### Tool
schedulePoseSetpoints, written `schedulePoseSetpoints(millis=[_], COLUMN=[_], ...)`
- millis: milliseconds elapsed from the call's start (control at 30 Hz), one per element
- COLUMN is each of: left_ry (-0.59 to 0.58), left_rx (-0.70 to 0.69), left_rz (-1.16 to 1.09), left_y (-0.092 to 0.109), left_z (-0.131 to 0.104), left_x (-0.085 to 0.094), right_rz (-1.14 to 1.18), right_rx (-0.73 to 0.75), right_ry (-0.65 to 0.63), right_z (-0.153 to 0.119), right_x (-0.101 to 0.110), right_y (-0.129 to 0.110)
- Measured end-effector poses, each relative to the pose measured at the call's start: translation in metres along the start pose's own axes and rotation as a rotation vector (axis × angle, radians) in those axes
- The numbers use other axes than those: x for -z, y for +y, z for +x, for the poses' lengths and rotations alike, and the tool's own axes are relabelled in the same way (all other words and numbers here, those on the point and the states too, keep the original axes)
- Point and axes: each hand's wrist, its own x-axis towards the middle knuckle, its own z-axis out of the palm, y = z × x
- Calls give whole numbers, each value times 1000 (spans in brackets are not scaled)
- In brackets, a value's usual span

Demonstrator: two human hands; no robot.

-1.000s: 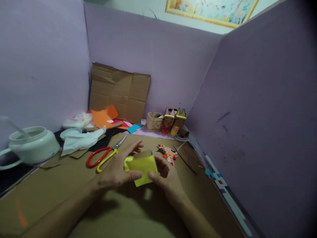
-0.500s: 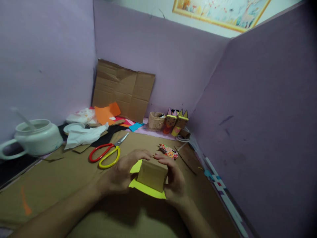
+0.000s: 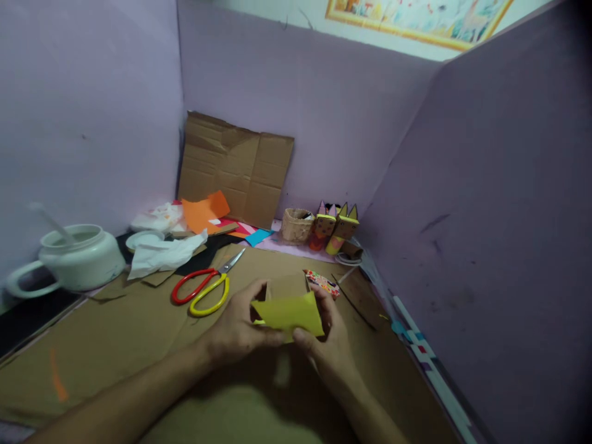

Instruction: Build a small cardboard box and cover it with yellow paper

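Between my two hands is a small brown cardboard box [image 3: 289, 286] with yellow paper [image 3: 291, 312] folded up over its near side. My left hand [image 3: 243, 324] grips the left side, its thumb along the paper's lower edge. On the right side, my right hand [image 3: 326, 336] wraps its fingers around the box, thumb pressed on the lower yellow edge. The box is held above the cardboard sheet [image 3: 152, 351] that covers the table. To the left of my left hand lie scissors [image 3: 208, 290] with one red and one yellow handle, blades pointing away.
A white mug-like pot [image 3: 81, 262] with a stick in it stands at left. White tissue [image 3: 166, 253], orange paper [image 3: 206, 213], a woven basket [image 3: 296, 226] and two animal-faced paper figures [image 3: 340, 228] line the back. A flowered piece [image 3: 324, 282] lies beyond my hands. Purple walls [image 3: 499, 216] enclose the table.
The yellow paper, which lay flat below the box, is now folded up against its near side. My thumbs have come down from the box's top to the paper's lower edge.
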Motion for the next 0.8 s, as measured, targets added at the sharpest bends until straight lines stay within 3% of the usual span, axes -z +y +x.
schedulePoseSetpoints(millis=[67, 133, 267, 333, 367, 500, 600, 800], left_ry=[-34, -18, 332, 353, 335, 248, 185, 209], left_rx=[40, 48, 188, 281, 318, 409, 435, 475], left_rz=[-59, 52, 706, 1148, 1210, 1332, 1409, 1421], left_y=[-2, 0, 11, 13, 11, -6, -19, -22], left_z=[4, 9, 15, 16, 16, 17, 19, 18], left_x=[-2, 2, 34, 55, 64, 85, 87, 89], right_rz=[136, 345, 673, 746, 766, 764, 769, 817], right_rx=[-150, -305, -495, -526, -530, -512, -520, -533], right_ry=[-17, -50, 16, 54, 74, 146, 131, 120], right_z=[3, 8, 19, 24, 26, 30, 31, 31], right_x=[-3, -3, 9, 17, 20, 27, 27, 28], right_y=[-1, -5, -13, -16, -16, -15, -13, -13])
